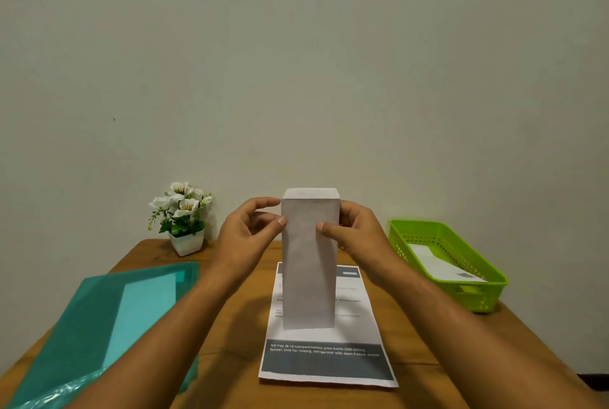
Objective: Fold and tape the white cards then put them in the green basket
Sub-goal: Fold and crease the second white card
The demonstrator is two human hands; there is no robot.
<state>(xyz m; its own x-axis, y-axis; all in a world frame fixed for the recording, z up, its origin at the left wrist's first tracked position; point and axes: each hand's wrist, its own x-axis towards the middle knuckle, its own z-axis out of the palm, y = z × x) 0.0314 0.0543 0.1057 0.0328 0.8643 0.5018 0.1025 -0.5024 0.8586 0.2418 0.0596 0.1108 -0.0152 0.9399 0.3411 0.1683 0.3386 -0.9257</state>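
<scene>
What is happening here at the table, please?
A person holds a folded white card upright over the table, the left hand and the right hand pinching its upper side edges. A printed sheet lies flat beneath it. One card already lies in the green basket on the right.

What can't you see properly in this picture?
Head view:
- Printed sheet: middle hidden behind the held folded card; small print too blurry.
- Stored card: partly hidden by the wall of the green basket.
- Teal folder: cut off at the bottom edge.
</scene>
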